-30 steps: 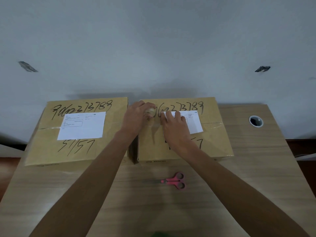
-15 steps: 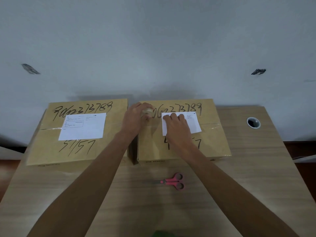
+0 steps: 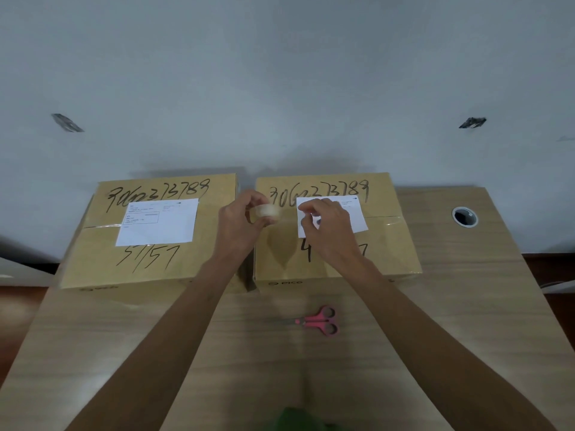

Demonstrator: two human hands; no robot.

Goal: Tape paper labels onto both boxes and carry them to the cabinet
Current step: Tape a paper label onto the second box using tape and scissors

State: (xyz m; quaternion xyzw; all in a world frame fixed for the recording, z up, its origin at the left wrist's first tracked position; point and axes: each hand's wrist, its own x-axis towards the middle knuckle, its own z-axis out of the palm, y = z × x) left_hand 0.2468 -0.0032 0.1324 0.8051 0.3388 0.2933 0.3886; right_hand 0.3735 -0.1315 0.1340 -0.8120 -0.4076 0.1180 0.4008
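Head view: two boxes (image 3: 149,262) (image 3: 385,253), two labels (image 3: 158,222) (image 3: 354,213); left grip (image 3: 239,225) holds tape roll (image 3: 268,210), right (image 3: 326,225) pinching.

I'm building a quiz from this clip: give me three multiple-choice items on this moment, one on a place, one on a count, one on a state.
1. Where do the pink-handled scissors lie?
A. on the left cardboard box
B. on the wooden table, in front of the right cardboard box
C. in the right hand

2. How many white paper labels are in view?
A. one
B. two
C. three

3. What is the left hand doing?
A. gripping the clear tape roll
B. resting flat on the table
C. lifting a box

Key: 1 B, they lie on the bare table near the right box. 2 B, one label on the left box, another under the right hand. 3 A, its fingers curl round the roll.
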